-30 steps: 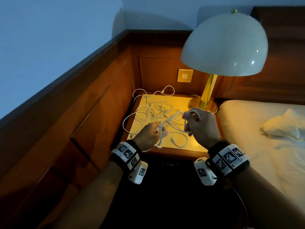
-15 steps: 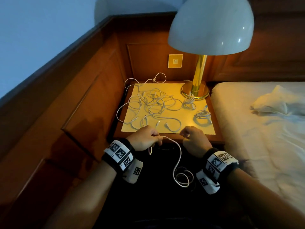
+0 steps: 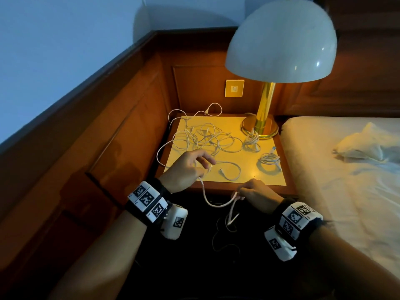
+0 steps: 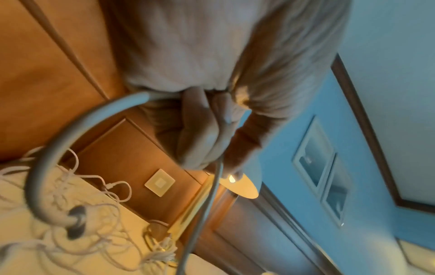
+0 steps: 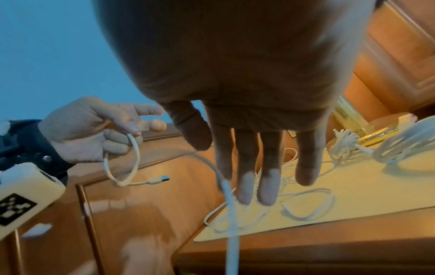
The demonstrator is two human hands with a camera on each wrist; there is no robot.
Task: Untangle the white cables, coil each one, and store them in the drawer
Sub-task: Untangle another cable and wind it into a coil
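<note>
Left hand [image 3: 187, 167] lifted white cable [image 3: 214, 203] onto nightstand [image 3: 249, 169].

My head view is dim: the lamp [image 3: 281, 42] throws a warm pool onto the tabletop [image 3: 244, 169], while the wall [image 3: 65, 40] stays cold blue and the floor below goes near black. Straight panel edges bow outward. Both wrist views are motion-blurred; my fingers [image 5: 244, 184] look smeared and backlit.

Glossy polished wood panelling [image 3: 121, 131] behind a nightstand [image 3: 279, 187], shiny brass lamp stem [image 3: 265, 105], smooth glossy white shade [image 3: 281, 40], smooth white plastic cables [image 3: 207, 139], soft rumpled cloth bedsheet [image 3: 346, 191]
</note>
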